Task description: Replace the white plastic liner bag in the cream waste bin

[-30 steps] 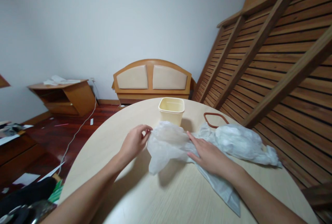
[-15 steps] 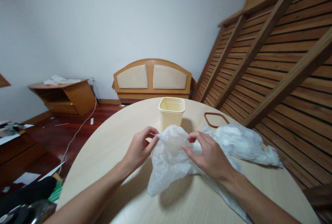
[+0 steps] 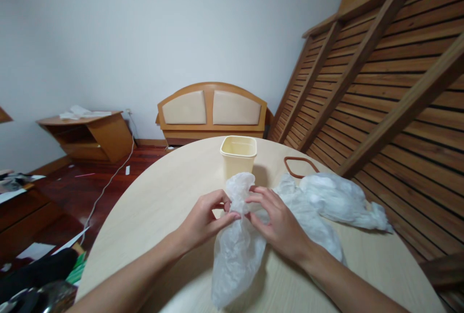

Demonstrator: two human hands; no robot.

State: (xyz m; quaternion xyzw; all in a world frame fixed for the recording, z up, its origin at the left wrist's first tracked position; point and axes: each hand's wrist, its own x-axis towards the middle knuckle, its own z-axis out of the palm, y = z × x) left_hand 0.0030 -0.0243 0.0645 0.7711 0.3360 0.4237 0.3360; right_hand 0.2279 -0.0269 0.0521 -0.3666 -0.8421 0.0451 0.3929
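Observation:
Both my hands pinch the top of a thin white plastic bag [image 3: 235, 250] held just above the round pale wooden table [image 3: 163, 197]. My left hand [image 3: 206, 218] grips its upper edge from the left, and my right hand [image 3: 277, 223] grips it from the right, fingertips nearly meeting. The bag hangs down toward me, crumpled. Behind my hands stands a small cream plastic bin [image 3: 238, 155], open and upright.
More crumpled white plastic bags [image 3: 337, 199] lie on the table to the right, with a brown rim ring [image 3: 299, 167] behind them. A slatted wooden bed frame [image 3: 380, 85] leans at right. A headboard [image 3: 212, 110] and low cabinet [image 3: 87, 134] stand by the wall.
My hands have come together at the bag's top and lifted it off the table. The bag, earlier spread flat, now hangs gathered between my fingers and nearer to me.

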